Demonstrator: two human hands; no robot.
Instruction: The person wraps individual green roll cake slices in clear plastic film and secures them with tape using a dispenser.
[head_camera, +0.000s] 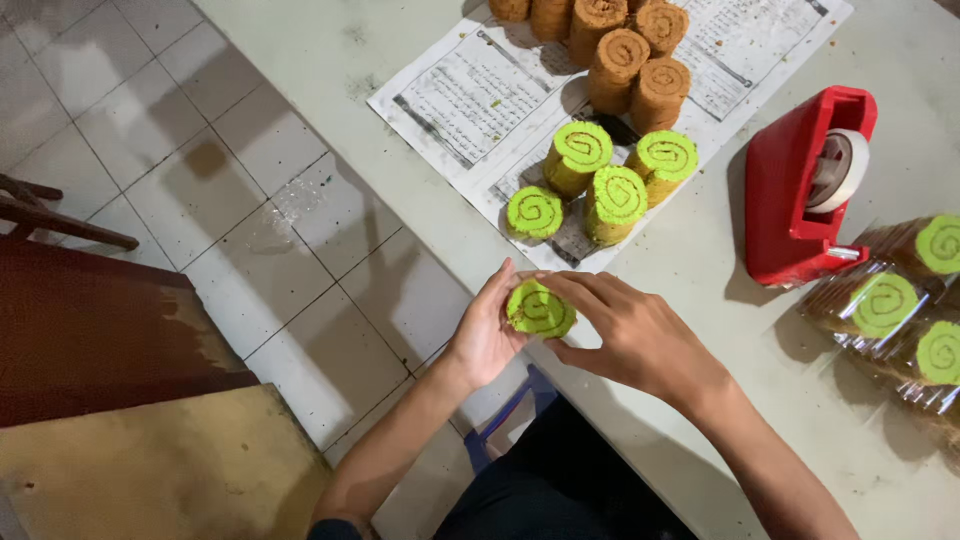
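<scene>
A green swirl roll-cake slice (540, 310) is held at the table's near edge between my left hand (488, 330) and my right hand (625, 325). The left hand cups it from the left; the right hand's fingers wrap over its top and right side. Several more green slices (600, 175) stand upright on a sheet of newspaper (470, 100) just beyond my hands, with brown swirl slices (630, 55) behind them.
A red tape dispenser (800, 190) stands on the pale table (700, 290) to the right. Green slices wrapped in clear plastic (890, 305) lie at the far right. Left of the table are a tiled floor (200, 170) and a brown board (150, 470).
</scene>
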